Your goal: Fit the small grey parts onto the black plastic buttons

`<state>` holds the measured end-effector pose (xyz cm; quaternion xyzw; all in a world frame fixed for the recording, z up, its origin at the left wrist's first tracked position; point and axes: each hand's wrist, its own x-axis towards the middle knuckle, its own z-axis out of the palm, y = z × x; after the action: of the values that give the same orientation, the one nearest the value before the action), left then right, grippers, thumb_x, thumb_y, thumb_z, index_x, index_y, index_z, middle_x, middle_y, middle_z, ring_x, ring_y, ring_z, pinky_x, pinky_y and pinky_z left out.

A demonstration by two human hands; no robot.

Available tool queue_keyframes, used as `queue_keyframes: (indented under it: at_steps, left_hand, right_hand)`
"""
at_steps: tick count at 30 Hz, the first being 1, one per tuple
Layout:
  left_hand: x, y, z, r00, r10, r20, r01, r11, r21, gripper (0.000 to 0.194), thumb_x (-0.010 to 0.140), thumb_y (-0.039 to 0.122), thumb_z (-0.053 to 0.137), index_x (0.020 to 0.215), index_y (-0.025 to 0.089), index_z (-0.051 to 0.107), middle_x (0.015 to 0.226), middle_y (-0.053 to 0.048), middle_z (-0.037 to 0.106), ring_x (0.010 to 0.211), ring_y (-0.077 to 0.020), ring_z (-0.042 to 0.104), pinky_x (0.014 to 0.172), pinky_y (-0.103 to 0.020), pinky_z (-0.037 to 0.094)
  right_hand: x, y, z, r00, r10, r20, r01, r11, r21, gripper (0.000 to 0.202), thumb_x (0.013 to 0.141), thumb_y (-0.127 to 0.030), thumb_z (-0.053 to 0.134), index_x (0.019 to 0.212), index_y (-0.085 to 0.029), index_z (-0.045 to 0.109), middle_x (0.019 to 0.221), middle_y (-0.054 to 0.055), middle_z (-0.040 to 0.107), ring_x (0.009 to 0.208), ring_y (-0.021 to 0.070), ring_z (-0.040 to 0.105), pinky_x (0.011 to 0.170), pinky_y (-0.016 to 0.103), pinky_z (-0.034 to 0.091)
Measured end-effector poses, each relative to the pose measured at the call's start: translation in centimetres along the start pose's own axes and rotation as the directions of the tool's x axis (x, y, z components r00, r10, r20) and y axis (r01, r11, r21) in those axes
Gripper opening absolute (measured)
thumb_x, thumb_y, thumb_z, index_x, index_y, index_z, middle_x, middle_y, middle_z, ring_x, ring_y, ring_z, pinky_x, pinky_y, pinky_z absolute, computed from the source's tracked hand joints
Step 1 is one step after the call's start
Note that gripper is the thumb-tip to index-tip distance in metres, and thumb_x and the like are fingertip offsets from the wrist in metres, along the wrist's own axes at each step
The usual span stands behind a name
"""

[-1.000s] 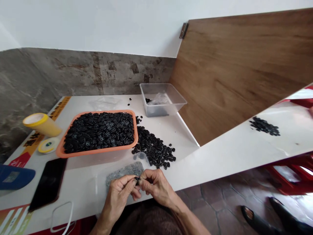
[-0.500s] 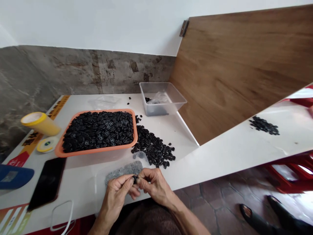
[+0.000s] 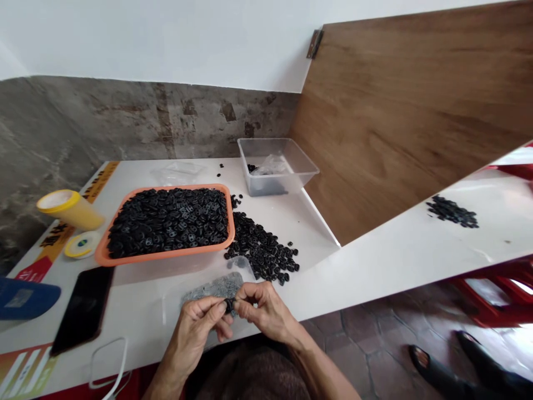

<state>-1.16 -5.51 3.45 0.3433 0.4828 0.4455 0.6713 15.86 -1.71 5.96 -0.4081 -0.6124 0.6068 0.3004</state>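
My left hand pinches a small black plastic piece between thumb and forefinger, its other fingers curled beneath. Thumb and forefinger of my right hand are closed at the right side of the same piece; any smaller part between those fingertips is hidden. Just behind my hands, partly covered by them, a clear tray holds a mass of fine grey metal bits. Beyond it lies a loose heap of black oval pieces with holes. An orange-rimmed basket is filled with similar pieces.
A clear bin with a plastic bag stands at the back. On the left are a yellow cup, a round lid, a phone and a blue object. A wooden panel rises on the right, near another black pile.
Both hands stay together at the black piece, with only slight shifts of the fingers. The whole view has moved a little; nothing on the table has been visibly displaced.
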Motion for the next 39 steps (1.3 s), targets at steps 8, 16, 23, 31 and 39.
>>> queue_keyframes:
  at_steps: [8,16,23,31,39]
  left_hand:
    - [-0.3,0.8,0.4,0.999,-0.033,0.011,0.034,0.997,-0.073,0.030,0.073,0.040,0.071,0.068,0.011,0.071,0.059,-0.006,0.069,0.044,-0.0124,0.060,0.043,-0.021,0.043]
    - [-0.5,0.5,0.1,0.999,-0.010,-0.031,0.008,0.999,-0.049,0.029,0.071,0.040,0.072,0.078,0.013,0.075,0.058,-0.005,0.069,0.043,-0.0124,0.060,0.043,-0.021,0.045]
    - [-0.3,-0.2,0.2,0.998,0.044,-0.055,-0.044,0.999,0.011,0.030,0.076,0.039,0.068,0.085,0.012,0.074,0.059,-0.005,0.069,0.045,-0.0127,0.060,0.045,-0.022,0.046]
    - [0.2,0.1,0.9,0.998,0.025,-0.062,-0.030,0.996,-0.084,0.032,0.070,0.038,0.073,0.087,0.011,0.071,0.056,-0.004,0.068,0.045,-0.0125,0.060,0.044,-0.021,0.045]
    - [0.4,-0.1,1.5,0.998,-0.050,-0.038,0.038,0.962,-0.271,0.025,0.066,0.035,0.078,0.078,0.013,0.073,0.057,-0.003,0.069,0.042,-0.0091,0.058,0.039,-0.016,0.040]
  right_hand:
    - [0.1,0.2,-0.1,0.997,0.032,0.064,-0.036,0.998,0.058,0.033,0.082,-0.043,0.059,0.066,-0.014,0.056,0.053,-0.005,0.041,0.049,0.0070,0.034,0.047,0.020,0.029]
    - [-0.1,-0.3,0.3,1.000,-0.006,0.011,0.006,1.000,-0.010,0.032,0.083,-0.041,0.059,0.066,-0.014,0.056,0.054,-0.004,0.042,0.051,0.0076,0.036,0.048,0.020,0.028]
    - [-0.2,-0.1,0.3,0.999,-0.051,0.010,0.052,0.994,-0.095,0.032,0.086,-0.040,0.055,0.068,-0.014,0.057,0.057,-0.003,0.049,0.053,0.0083,0.040,0.049,0.019,0.031]
    - [-0.2,-0.9,-0.4,0.997,-0.066,0.030,0.070,0.986,-0.151,0.029,0.088,-0.037,0.055,0.074,-0.012,0.061,0.064,0.001,0.060,0.056,0.0089,0.045,0.052,0.019,0.033]
    - [-0.1,0.2,-0.7,0.998,-0.008,0.068,0.012,0.998,-0.056,0.028,0.088,-0.038,0.057,0.079,-0.012,0.064,0.069,0.002,0.065,0.057,0.0086,0.048,0.054,0.019,0.038]
